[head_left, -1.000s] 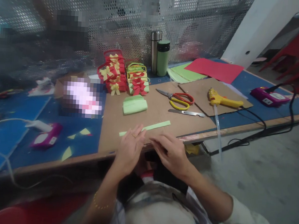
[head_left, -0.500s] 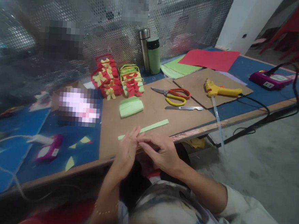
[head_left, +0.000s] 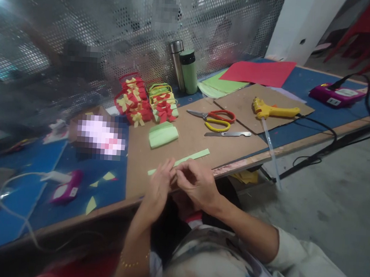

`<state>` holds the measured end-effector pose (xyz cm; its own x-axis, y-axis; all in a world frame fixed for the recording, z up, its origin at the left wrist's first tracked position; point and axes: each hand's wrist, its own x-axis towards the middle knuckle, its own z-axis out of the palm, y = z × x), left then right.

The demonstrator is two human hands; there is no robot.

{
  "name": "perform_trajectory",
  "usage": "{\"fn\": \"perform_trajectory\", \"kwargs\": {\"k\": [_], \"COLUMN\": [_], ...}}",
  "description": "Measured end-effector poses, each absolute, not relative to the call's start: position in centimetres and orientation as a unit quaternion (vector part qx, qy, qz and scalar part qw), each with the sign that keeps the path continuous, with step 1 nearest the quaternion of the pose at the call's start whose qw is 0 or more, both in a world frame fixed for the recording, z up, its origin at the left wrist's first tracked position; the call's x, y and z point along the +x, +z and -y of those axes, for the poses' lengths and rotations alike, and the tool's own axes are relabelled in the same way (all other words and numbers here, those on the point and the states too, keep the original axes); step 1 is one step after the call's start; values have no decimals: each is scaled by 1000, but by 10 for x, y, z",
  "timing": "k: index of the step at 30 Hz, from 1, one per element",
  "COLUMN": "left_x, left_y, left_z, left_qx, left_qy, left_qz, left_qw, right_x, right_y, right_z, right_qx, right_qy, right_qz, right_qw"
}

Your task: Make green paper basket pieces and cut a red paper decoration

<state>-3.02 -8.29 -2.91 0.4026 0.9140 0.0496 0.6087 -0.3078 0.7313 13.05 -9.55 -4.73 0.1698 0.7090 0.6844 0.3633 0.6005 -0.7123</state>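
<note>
My left hand and my right hand meet at the near edge of the brown cardboard mat. The right fingers curl in a pinch against the left fingertips; what they hold is too small to make out. Just beyond them lies a long light-green paper strip, flat on the mat. The left fingers are close together and point towards the strip's near end.
Further back lie a folded green paper piece, red and green paper baskets, scissors, a metal blade, a yellow glue gun, two flasks, red and green sheets and purple devices with cables.
My hands have drawn together: the right hand moved left until its fingers pinch against the left fingertips. The view shifted slightly; the green strip stays where it was.
</note>
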Motion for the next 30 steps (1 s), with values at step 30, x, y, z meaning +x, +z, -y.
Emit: {"fn": "perform_trajectory", "kwargs": {"k": [30], "left_x": [-25], "left_y": [-41], "left_z": [87], "left_qx": [879], "left_qy": [157], "left_qz": [-438], "left_qw": [104], "right_x": [187], "right_y": [-54], "right_z": [82], "right_qx": [-431], "right_qy": [-57], "right_qz": [852], "right_qw": [291]}}
